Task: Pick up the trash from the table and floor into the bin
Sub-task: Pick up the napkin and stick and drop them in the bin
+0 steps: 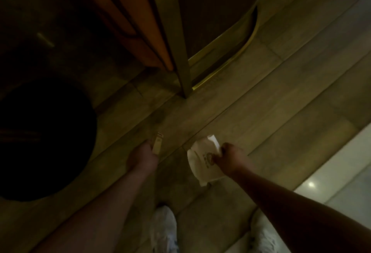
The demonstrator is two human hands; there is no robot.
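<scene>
The scene is dim. My left hand (143,156) is low over the floor, closed around a small tan carton (157,144) that sticks out past my fingers. To its right, my right hand (228,154) pinches the edge of a white paper bag (201,160) with a round printed logo; the bag hangs or lies crumpled just above the wooden floor. A large round dark opening (46,138) at the left may be the bin; its inside is black and I cannot make out any contents.
A metal table leg (181,52) stands straight ahead, with an orange-brown chair or panel (128,21) to its left and a dark base with a brass rim (230,58) behind. My white shoes (165,230) are at the bottom. Pale glossy tiles (341,182) lie at the right.
</scene>
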